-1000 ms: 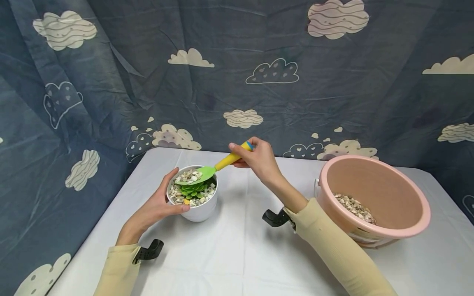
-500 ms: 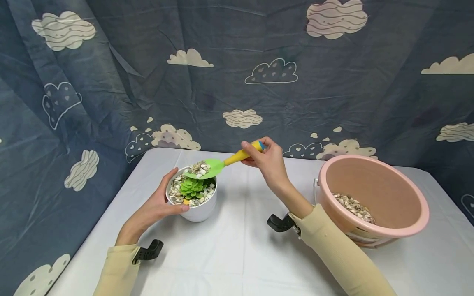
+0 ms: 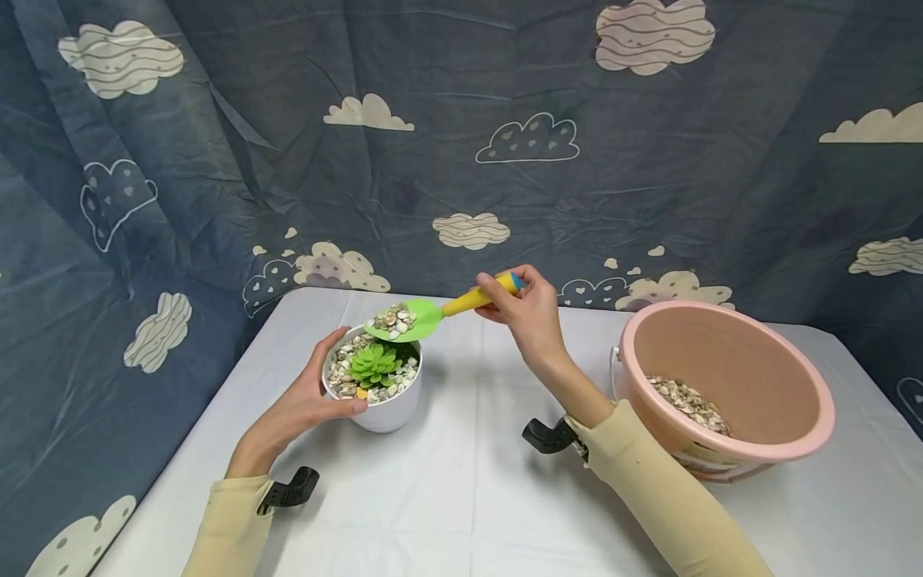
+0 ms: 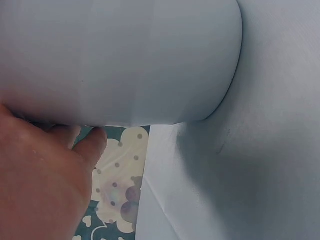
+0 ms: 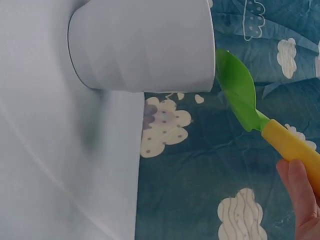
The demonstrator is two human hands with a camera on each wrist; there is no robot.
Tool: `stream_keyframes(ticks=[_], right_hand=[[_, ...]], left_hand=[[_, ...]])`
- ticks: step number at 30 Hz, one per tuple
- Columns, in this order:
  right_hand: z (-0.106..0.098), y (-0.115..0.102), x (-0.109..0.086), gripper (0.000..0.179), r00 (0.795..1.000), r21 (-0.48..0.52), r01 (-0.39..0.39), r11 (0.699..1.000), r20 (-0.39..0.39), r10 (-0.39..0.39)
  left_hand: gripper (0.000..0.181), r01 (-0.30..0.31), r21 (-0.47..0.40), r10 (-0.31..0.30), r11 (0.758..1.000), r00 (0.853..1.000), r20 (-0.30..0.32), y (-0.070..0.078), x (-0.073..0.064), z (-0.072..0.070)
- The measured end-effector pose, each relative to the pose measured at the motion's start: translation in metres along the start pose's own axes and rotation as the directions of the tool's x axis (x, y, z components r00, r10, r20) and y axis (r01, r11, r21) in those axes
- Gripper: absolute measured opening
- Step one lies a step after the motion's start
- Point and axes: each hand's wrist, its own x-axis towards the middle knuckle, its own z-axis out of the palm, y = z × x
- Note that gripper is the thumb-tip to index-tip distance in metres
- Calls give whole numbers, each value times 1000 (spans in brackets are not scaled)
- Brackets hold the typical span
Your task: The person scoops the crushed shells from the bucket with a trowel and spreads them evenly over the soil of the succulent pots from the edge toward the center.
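A white flowerpot stands on the table, with a green succulent amid pale pebbles inside. My left hand grips the pot's left side, thumb at the near rim and fingers round the far side; the left wrist view shows fingertips against its wall. With my right hand I hold a small trowel by its yellow handle. Its green blade carries a heap of pebbles close over the pot's far rim, behind the succulent.
A pink bucket stands at the right of the white-covered table, with more pebbles at its bottom. Dark blue cloud-printed cloth hangs behind and along the left side.
My right hand has drawn the trowel back to the right and away from me, from above the succulent to the far rim. The left hand and the pot have stayed put.
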Motion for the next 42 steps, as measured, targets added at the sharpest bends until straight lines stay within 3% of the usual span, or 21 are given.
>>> stream_keyframes(ticks=[11,15,23,33,38,42], right_hand=[[3,2,-3,41,997,-58,72,996,-1,-72],[5,5,-4,44,997,-60,72,996,-2,-73],[9,11,-5,35,997,-35,74,997,-3,-74],[12,14,-6,34,997,-37,75,997,-1,-75],[13,14,-8,34,997,-27,79,997,0,-79],[14,14,-9,33,996,-36,90,995,13,-90]], left_hand=[[105,-47,-98,53,994,997,58,-3,-2,-4],[106,-29,-74,33,997,999,43,-2,-1,-4],[111,0,58,1,998,1000,-14,-2,0,-2],[105,-46,-110,52,993,997,53,-4,0,-5],[107,-34,-106,40,994,998,58,-4,0,-5],[110,-28,-45,29,999,999,34,-3,0,-4]])
